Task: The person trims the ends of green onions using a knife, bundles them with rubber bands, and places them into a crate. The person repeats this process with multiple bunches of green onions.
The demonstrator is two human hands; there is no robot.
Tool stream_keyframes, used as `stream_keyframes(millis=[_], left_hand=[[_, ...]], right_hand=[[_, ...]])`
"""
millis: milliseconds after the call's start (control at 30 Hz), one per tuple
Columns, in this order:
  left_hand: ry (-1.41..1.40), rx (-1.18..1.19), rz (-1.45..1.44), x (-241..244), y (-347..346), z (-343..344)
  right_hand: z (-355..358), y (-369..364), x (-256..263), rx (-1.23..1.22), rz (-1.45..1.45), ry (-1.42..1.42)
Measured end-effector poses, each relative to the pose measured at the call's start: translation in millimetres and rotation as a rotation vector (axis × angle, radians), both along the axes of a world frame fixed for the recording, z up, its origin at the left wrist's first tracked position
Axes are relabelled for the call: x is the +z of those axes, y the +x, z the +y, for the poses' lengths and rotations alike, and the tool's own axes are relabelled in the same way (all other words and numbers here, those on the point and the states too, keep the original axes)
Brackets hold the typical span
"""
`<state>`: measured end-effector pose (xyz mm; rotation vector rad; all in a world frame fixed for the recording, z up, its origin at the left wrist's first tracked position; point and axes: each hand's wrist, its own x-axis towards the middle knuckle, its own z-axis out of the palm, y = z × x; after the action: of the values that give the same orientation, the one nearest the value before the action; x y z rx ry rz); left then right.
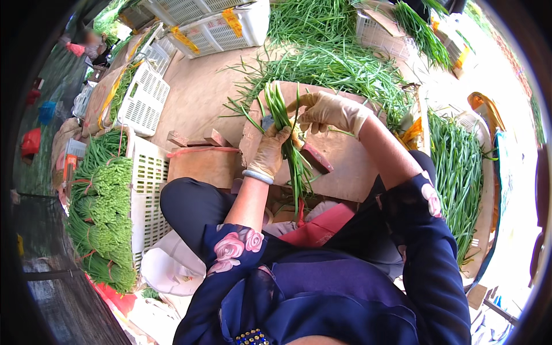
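Note:
My left hand [271,151], in a thin pale glove, is closed around a small bunch of long green stalks [278,103], which look like garlic chives. The bunch stands roughly upright, its lower ends hanging over the board's near edge. Just right of it is my right hand [330,113], also gloved, its fingers curled at the bunch; whether they grip a stalk is unclear. Beneath both hands lies a wooden board [345,172], with a red block-like object [317,158] on it. A heap of loose green stalks [332,71] lies beyond the board.
At left a white plastic crate [148,189] stands beside tied green bundles [103,215]. More crates [220,32] stand at the back and upper left. Loose greens [455,177] fill a container at right. A white bucket [172,263] is by my left knee. Another person [92,47] sits far left.

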<state>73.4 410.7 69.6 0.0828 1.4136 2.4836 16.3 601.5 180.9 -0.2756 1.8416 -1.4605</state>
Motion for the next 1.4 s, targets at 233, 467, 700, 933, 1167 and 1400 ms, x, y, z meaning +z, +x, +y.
stream_keyframes(millis=[233, 467, 700, 933, 1167, 1400], left_hand=[[-0.071, 0.074, -0.068, 8, 2, 6], [-0.096, 0.093, -0.088, -13, 3, -2], [-0.046, -0.050, -0.050, 15, 5, 11], [-0.098, -0.277, 0.044, 7, 21, -2], [-0.122, -0.349, 0.045, 6, 18, 7], [-0.139, -0.407, 0.072, 10, 16, 13]], right_hand=[[4, -17, -20, -0.225, 0.234, -0.099], [21, -13, 2, -0.502, 1.236, 0.489], [-29, 11, -23, -0.346, 1.060, 0.413], [24, -18, 32, -0.553, 1.167, 0.377], [49, -28, 12, -0.226, 1.110, 0.245], [29, -21, 5, 0.025, 0.804, 0.218]])
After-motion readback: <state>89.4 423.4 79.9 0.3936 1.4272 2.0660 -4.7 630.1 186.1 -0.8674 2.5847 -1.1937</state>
